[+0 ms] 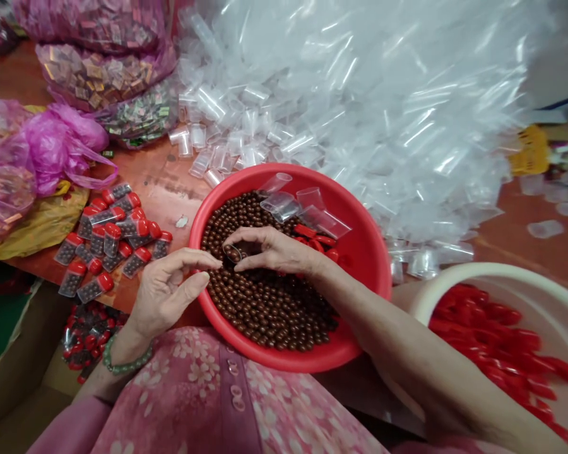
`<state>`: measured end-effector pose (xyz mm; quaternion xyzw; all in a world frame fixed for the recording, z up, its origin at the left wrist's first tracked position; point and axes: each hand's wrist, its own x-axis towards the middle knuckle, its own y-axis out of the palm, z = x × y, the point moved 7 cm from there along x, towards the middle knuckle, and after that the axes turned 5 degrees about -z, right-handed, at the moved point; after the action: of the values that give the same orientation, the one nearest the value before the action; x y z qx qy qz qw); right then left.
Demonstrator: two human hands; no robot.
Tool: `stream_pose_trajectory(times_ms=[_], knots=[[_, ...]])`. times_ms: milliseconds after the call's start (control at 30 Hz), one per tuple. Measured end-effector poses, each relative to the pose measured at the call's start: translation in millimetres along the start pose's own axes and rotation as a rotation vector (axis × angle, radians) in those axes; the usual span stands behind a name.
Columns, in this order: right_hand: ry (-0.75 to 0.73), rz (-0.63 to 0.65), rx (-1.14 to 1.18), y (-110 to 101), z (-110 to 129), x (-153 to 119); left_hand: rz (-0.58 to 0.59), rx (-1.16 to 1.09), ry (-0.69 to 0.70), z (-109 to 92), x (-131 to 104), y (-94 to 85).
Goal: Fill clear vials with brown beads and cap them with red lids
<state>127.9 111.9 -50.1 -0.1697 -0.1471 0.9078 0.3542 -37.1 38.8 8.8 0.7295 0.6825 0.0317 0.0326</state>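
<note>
A red basin (373, 277) holds a heap of small shiny brown balls (274, 315). Over the balls, my right hand (269, 251) pinches a clear plastic container (233, 253) between thumb and fingers, its mouth facing left and brown balls showing in it. My left hand (173, 287) is at the basin's left rim, fingers stretched out and thumb apart, holding nothing. Several loose clear containers (281, 205) lie in the basin's far part, beside red caps (315, 238). Filled containers with red caps (111, 239) are piled on the table to the left.
A large heap of clear containers (246, 126) covers the table beyond the basin. A cream tub (435, 284) of red plastic pieces (492, 340) stands at right. Pink bags (64, 139) crowd the far left. A cardboard box (23, 372) with more capped containers sits below the left table edge.
</note>
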Motion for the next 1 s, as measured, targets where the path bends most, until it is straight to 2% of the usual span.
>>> stream_pose_trajectory(times_ms=[100, 267, 400, 667, 867, 1000], knots=[[0.078, -0.036, 0.156, -5.5, 4.7, -7.1, -0.02, -0.029, -0.065, 6.9, 7.7, 7.4], [0.06, -0.044, 0.2, -8.0, 13.9, -14.9, 0.017, -0.05, -0.209, 19.5, 20.0, 19.5], [-0.004, -0.105, 0.201, -15.9, 19.6, -19.0, 0.098, 0.014, -0.213, 23.3, 28.0, 31.2], [-0.03, -0.101, 0.347, -20.7, 30.7, -24.8, 0.33, 0.145, -0.221, 28.5, 38.0, 56.5], [-0.017, -0.134, 0.382, -23.5, 37.0, -29.0, 0.333, 0.191, -0.181, 25.7, 42.0, 59.5], [-0.064, -0.223, 0.341, -27.9, 40.6, -33.9, 0.334, 0.298, -0.153, 25.8, 41.0, 59.9]])
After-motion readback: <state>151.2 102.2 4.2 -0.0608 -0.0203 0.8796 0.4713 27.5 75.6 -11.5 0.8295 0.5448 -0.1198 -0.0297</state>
